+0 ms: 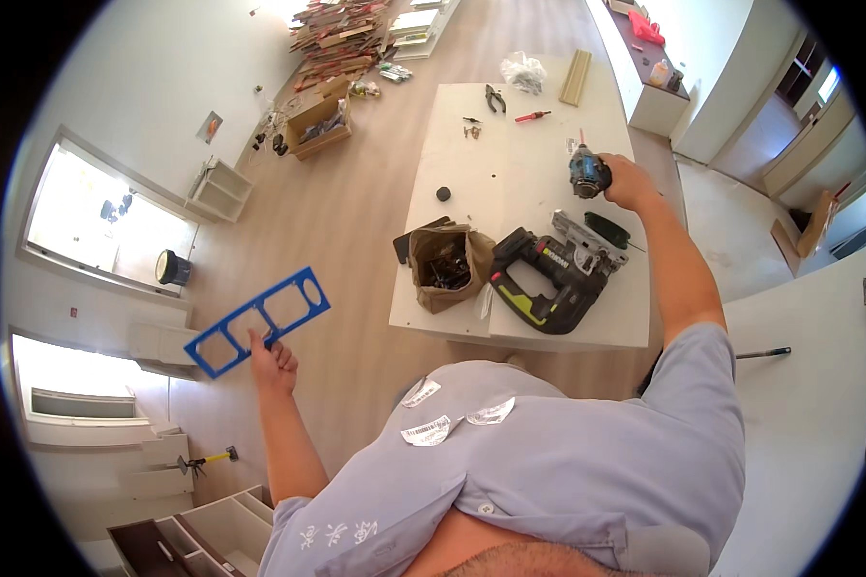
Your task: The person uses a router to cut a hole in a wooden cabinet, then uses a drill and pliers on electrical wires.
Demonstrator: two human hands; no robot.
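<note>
While my left hand (273, 363) pinches a blue template (258, 321) out to the side, my right hand (627, 180) grips a drill (587, 173) over the white table (510, 183)

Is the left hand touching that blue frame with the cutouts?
Touching. The head view shows the left hand with its fingers pinching the lower edge of the blue frame, holding it up off the floor, well left of the white table.

Glossy blue plastic template (257, 321); matt white table (510, 183); crumpled paper bag (445, 266).
</note>
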